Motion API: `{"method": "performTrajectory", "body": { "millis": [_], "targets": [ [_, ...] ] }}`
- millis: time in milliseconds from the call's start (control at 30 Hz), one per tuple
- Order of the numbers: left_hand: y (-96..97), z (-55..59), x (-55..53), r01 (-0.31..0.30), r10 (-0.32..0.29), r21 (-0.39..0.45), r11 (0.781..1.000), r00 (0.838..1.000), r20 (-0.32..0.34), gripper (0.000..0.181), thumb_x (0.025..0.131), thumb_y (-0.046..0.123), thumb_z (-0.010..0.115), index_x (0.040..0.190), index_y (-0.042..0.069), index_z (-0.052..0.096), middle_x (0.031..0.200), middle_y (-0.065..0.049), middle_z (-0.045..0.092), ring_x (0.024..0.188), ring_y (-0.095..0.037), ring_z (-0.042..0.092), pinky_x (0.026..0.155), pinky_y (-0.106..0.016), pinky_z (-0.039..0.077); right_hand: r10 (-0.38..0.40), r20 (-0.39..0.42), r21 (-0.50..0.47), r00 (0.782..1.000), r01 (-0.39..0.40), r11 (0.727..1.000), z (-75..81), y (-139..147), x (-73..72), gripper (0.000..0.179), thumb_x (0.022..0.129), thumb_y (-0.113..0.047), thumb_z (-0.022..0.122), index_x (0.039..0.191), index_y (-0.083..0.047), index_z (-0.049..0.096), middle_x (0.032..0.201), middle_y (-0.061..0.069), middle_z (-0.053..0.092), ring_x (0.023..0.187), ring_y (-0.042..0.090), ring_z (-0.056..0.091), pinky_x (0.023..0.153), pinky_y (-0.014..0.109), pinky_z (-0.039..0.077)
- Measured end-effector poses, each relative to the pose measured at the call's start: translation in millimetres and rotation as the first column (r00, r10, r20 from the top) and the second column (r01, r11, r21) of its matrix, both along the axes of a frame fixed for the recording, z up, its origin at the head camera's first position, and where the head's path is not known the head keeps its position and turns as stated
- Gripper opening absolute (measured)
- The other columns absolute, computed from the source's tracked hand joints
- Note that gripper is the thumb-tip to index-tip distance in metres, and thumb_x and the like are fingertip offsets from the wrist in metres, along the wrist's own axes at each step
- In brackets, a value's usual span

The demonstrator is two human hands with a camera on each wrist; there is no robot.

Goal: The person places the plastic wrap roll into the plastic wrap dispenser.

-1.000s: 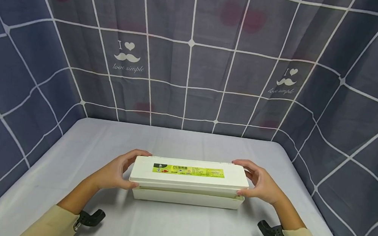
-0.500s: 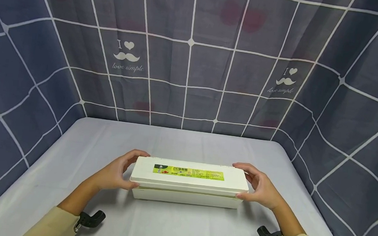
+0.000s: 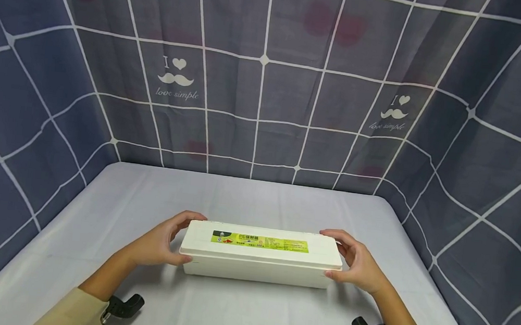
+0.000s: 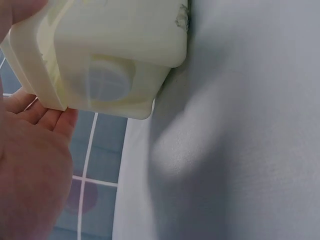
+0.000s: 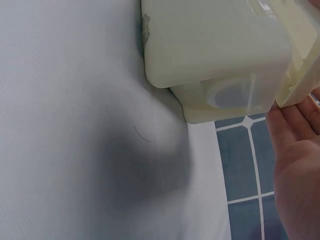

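Note:
A long cream-white plastic cling film box (image 3: 259, 271) stands crosswise on the table, a green-and-yellow label on its lid (image 3: 317, 259). At the box's left end, my left hand (image 3: 158, 241) grips the lid, thumb at the front edge and fingers behind the back edge. My right hand (image 3: 360, 261) grips the opposite end of the lid in the same way. The left wrist view shows the box's end wall (image 4: 120, 37) with a round recess, and fingers under the lid's side. In the right wrist view the other end wall (image 5: 215, 40) appears, the fingertips right at the lid's rim.
A white cloth covers the table (image 3: 245, 318). Dark blue-grey checked curtains (image 3: 290, 97) enclose it at the back and on both sides. Black wrist mounts (image 3: 125, 306) sit at both sleeve cuffs.
Both hands have moved the lid down onto the base. The gap along the front between lid and base has closed; the base has stayed in place.

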State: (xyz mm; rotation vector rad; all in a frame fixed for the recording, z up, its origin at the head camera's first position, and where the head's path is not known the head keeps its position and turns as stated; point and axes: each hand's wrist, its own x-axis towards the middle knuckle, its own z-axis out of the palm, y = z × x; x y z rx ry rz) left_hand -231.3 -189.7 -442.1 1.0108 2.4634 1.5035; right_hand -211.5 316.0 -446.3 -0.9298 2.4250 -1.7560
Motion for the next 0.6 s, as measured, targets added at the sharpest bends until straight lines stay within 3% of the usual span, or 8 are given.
{"method": "performTrajectory", "body": {
  "millis": [267,600],
  "targets": [
    [3.2,-1.8,-1.9,-0.009,0.009,-0.023,1.0,1.0,-0.017,0.082,0.074,0.014,0.091,0.144,0.019,0.049,0.143,0.006,0.056,0.135,-0.019,0.052,0.111,-0.03,0.043,0.008,0.021,-0.024,1.0,-0.008,1.0,-4.9,1.8,-2.2,0.083,0.071,0.008,0.086,0.144,0.005,0.048,0.143,0.023,0.053,0.122,0.012,0.058,0.104,0.016,0.049],
    [4.0,-3.5,-5.7,0.004,-0.004,-0.011,1.0,1.0,0.012,0.081,0.075,0.013,0.089,0.145,0.016,0.048,0.144,0.003,0.056,0.132,-0.017,0.052,0.107,-0.041,0.046,0.023,0.064,-0.057,0.998,-0.02,0.998,-12.4,3.3,-6.1,0.083,0.072,0.009,0.084,0.145,0.007,0.045,0.142,0.024,0.052,0.122,0.011,0.06,0.102,0.018,0.052]
  ]
}}
